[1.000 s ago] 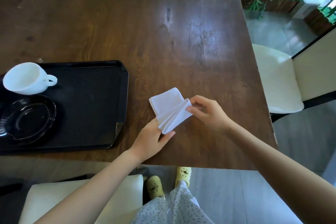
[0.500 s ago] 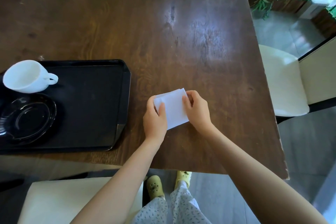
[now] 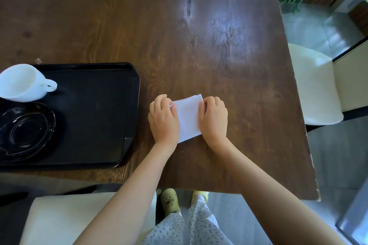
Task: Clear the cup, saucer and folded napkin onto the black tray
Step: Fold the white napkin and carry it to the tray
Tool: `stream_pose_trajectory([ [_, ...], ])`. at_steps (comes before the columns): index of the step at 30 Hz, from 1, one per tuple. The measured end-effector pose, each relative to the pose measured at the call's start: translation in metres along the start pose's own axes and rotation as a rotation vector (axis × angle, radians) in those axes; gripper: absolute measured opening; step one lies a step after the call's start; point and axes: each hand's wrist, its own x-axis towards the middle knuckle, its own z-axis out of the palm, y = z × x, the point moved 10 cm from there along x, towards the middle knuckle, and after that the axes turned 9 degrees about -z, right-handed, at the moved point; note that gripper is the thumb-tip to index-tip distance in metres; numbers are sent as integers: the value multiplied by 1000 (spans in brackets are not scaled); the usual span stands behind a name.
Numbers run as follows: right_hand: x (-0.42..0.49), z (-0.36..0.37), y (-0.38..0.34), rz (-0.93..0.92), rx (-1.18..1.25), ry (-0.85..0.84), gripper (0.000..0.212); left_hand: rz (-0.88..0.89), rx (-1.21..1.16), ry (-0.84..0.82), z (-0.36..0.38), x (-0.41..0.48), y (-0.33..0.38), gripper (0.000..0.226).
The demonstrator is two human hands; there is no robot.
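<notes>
Fingers [image 3: 160, 100] on the left hand [image 3: 164, 122] and right hand [image 3: 213, 119] are pinching the side edges of the white folded napkin [image 3: 188, 118]. It's lying flat on the dark wooden table [image 3: 199, 36], just beside the black rectangular tray [image 3: 135, 105], where the white ceramic cup [image 3: 22, 83] and dark glass saucer [image 3: 25, 130] are sitting.

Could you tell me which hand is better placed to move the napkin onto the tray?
Left, probably: the left hand holds the napkin at its edge nearer the tray; the right hand would have to cross over.
</notes>
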Motion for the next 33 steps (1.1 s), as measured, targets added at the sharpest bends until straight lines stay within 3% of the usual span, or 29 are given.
stream_pose_trajectory([
  [11,10,4,0,-20,151,15,21,17,-75,-1,7,8,-4,14],
  [25,15,9,-5,-30,-149,23,26,-48,71,44,10,20,-14,20],
  [27,18,5,-12,-115,-122,45,20,-51,90,24,12,21,-16,20],
  [29,19,5,-27,-297,-108,14,30,-38,106,3,14,21,-14,20],
  [31,16,18,-41,-497,-151,-133,43,-48,110,-9,13,20,-14,20],
  [33,13,37,-41,-571,-226,-317,49,-77,85,9,7,19,-13,18],
])
